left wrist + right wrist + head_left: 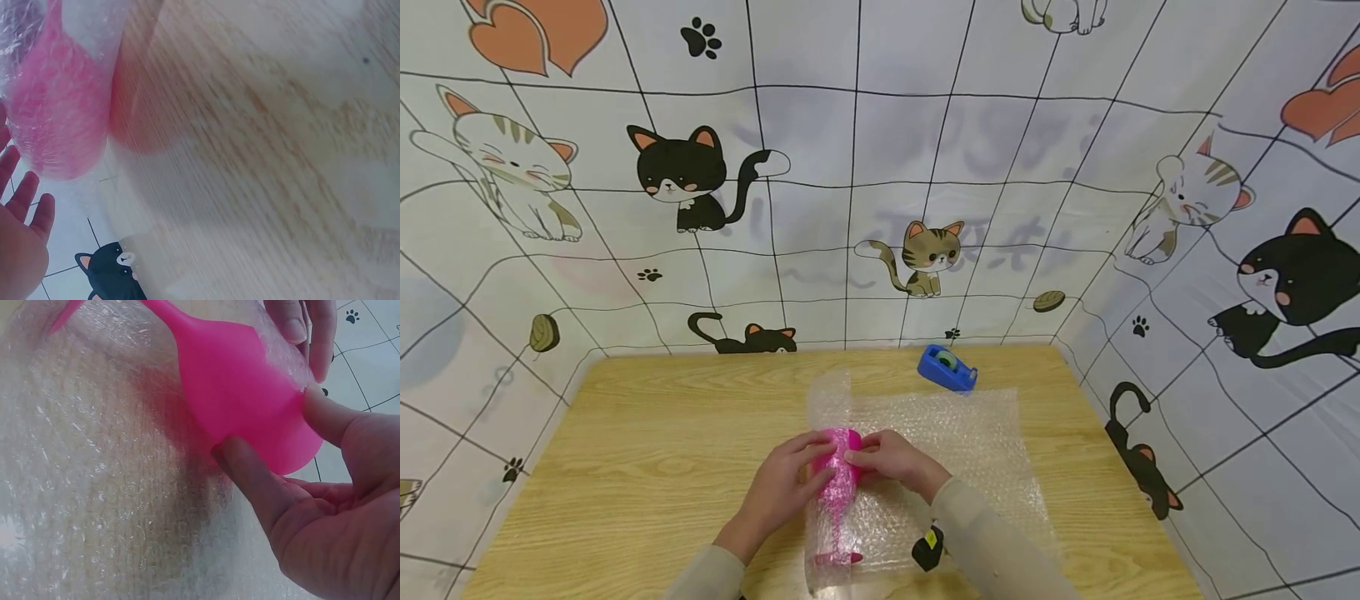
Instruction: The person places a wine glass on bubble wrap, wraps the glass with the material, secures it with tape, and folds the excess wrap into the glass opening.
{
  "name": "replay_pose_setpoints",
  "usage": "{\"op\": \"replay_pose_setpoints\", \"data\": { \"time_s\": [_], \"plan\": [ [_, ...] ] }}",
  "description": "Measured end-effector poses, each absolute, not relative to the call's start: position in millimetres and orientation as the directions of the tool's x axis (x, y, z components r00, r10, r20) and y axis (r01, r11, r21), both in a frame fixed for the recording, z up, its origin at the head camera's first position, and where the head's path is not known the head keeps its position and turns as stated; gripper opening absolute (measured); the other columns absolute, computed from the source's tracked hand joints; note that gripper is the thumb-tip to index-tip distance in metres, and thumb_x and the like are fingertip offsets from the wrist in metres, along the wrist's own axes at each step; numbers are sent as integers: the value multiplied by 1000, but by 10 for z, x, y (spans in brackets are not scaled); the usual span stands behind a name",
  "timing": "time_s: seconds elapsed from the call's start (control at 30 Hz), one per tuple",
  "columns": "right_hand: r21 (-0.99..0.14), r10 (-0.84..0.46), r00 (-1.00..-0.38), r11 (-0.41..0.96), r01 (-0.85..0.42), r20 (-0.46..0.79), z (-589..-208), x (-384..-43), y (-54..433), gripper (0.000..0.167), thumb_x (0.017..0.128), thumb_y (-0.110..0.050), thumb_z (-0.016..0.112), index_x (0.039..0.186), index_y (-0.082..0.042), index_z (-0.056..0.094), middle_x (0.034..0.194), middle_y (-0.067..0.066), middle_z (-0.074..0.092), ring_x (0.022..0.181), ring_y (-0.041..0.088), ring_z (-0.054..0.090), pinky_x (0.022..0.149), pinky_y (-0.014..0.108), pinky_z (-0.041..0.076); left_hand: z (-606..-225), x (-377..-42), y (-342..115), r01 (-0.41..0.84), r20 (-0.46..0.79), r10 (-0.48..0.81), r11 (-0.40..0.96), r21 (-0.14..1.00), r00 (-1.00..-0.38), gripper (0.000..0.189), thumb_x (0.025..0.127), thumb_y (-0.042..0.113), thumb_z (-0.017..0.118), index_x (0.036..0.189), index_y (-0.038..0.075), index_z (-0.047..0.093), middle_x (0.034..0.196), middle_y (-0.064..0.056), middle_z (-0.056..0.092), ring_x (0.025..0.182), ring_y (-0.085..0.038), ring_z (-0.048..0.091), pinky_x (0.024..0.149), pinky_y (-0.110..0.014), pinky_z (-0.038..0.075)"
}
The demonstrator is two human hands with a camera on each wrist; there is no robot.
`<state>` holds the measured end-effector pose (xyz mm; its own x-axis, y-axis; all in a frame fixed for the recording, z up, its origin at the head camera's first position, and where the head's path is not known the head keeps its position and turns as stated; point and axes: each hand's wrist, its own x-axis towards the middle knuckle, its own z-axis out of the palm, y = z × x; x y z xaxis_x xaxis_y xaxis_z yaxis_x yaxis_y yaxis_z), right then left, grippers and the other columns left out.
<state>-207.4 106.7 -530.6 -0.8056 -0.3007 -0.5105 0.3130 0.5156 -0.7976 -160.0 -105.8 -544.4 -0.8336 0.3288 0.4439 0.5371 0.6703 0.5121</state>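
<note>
A pink plastic goblet (836, 485) lies on its side on a sheet of bubble wrap (955, 442). The wrap's left edge is folded over it, covering most of the bowl and stem, while part of the bowl (231, 381) is bare on the right side. My left hand (786, 483) rests its fairly straight, spread fingers on the wrapped bowl from the left. With thumb and fingers, my right hand (898, 462) grips the bowl near its rim. The foot of the goblet points toward me.
A blue tape dispenser (947, 368) with a roll in it stands at the back, just beyond the wrap. Beneath my right forearm is a black device (928, 547) with a yellow mark. The wooden table (677, 442) meets cat-patterned cloth walls (820, 208).
</note>
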Motion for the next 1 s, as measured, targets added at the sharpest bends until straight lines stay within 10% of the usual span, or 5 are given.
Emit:
{"op": "replay_pose_setpoints", "data": {
  "time_s": [1.0],
  "plan": [
    [-756, -227, -835, 584, 295, -501, -5098, -2067, 1001, 60, 86, -49, 70, 120, 0, 61, 100, 10, 69, 90, 23, 70, 86, 41, 58, -5386, -1609, -1036, 542, 413, 378, 727, 422, -829, 33, 81, 36, 78, 111, 22, 74, 124, 0, 67, 120, -21, 61, 102, -41, 50]
  ]
}}
